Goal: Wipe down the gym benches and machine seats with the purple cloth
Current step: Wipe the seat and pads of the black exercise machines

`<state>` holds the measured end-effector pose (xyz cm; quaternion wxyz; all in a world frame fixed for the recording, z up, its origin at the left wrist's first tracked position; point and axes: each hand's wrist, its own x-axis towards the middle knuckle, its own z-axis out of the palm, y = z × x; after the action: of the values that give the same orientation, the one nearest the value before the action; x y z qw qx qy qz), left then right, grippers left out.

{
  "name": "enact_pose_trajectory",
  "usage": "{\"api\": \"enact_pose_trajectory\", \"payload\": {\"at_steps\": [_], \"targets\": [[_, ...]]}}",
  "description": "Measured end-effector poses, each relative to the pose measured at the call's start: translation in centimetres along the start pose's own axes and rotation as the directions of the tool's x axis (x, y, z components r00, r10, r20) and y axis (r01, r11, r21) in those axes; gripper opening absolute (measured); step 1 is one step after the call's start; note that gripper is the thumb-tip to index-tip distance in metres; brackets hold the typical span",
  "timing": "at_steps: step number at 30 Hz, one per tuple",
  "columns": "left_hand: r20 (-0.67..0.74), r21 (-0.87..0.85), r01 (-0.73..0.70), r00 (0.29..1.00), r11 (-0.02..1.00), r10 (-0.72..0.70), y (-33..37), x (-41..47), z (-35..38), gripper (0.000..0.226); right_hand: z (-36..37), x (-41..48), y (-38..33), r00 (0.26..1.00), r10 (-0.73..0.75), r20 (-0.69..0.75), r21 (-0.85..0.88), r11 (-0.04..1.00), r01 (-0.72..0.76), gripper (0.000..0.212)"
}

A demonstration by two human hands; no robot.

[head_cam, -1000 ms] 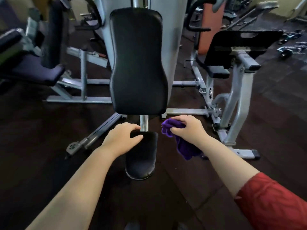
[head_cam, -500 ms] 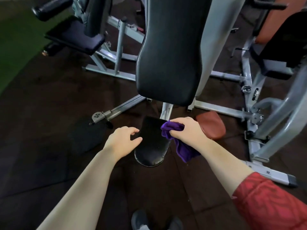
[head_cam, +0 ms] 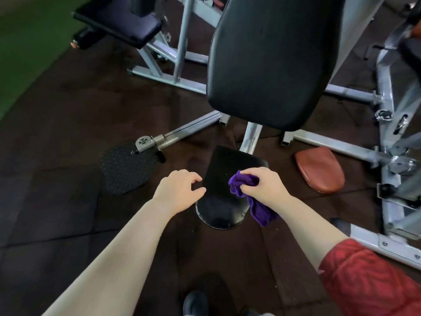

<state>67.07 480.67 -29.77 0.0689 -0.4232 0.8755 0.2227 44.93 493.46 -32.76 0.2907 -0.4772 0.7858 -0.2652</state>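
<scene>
Gripping the purple cloth (head_cam: 262,210) in the right hand (head_cam: 266,185), fingers curled tight round the bunched top, tail hanging down below the wrist. Holding it over the right edge of the black seat (head_cam: 222,210), near centre; cannot tell if touching the pad. Hovering the left hand (head_cam: 180,190) at the seat's left edge, fingers apart and loosely bent, nothing held; contact with the seat unclear. Facing the tall black backrest (head_cam: 268,65) just beyond the seat, above a grey post (head_cam: 251,137). Noting a brown pad (head_cam: 320,169) on the floor right of the seat, a round studded mat (head_cam: 126,169) left of it, a dark bench (head_cam: 120,19) far left. Wearing a red sleeve (head_cam: 364,281) on the right arm.
</scene>
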Motion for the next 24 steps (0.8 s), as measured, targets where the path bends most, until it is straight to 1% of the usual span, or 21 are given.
{"api": "enact_pose_trajectory", "payload": {"at_steps": [3,5,8,10,12,14,16,18,20,22,24], "targets": [[-0.034,-0.009,-0.012,0.999,1.0,0.012,-1.9,2.3,4.1,0.04,4.7,2.0,3.7,1.0,-0.021,0.016,-0.036,0.999,0.022,0.042],[-0.066,-0.024,-0.008,0.998,1.0,0.006,-3.3,3.8,7.3,0.038,8.2,3.2,6.3,0.998,-0.062,0.019,-0.078,0.995,0.063,0.046],[-0.104,-0.049,0.008,0.994,0.999,-0.013,-5.6,6.0,12.2,0.034,13.0,4.4,9.7,0.982,-0.176,0.069,-0.169,0.968,0.186,0.045],[-0.124,-0.063,-0.001,0.992,0.998,-0.007,-7.0,7.2,15.2,0.034,15.6,4.5,11.6,0.945,-0.299,0.133,-0.235,0.917,0.323,0.041],[-0.163,-0.076,-0.026,0.986,0.997,0.013,-8.1,8.3,17.4,0.035,17.4,4.6,13.6,0.911,-0.384,0.149,-0.275,0.869,0.411,0.041],[-0.227,-0.074,-0.05,0.973,0.996,0.032,-8.8,9.8,18.9,0.036,18.3,5.5,15.5,0.885,-0.459,0.081,-0.306,0.833,0.461,0.041],[-0.313,-0.079,-0.095,0.948,0.992,0.066,-9.2,11.4,19.9,0.042,18.5,7.3,17.5,0.851,-0.524,-0.043,-0.295,0.82,0.49,0.04],[-0.374,-0.099,-0.129,0.924,0.987,0.083,-9.5,12.6,20.8,0.044,17.9,9.4,19.0,0.852,-0.485,-0.196,-0.241,0.866,0.438,0.04],[-0.402,-0.121,-0.147,0.912,0.982,0.087,-9.7,13.1,21.9,0.042,16.9,11.5,20.0,0.87,-0.382,-0.311,-0.201,0.921,0.333,0.042],[-0.416,-0.14,-0.149,0.906,0.979,0.079,-9.9,12.8,22.9,0.04,16.0,13.6,20.7,0.884,-0.327,-0.334,-0.251,0.935,0.251,0.041],[-0.409,-0.172,-0.138,0.911,0.975,0.057,-10.6,12.2,23.9,0.036,15.6,15.5,21.2,0.89,-0.309,-0.335,-0.29,0.933,0.215,0.039]]}}
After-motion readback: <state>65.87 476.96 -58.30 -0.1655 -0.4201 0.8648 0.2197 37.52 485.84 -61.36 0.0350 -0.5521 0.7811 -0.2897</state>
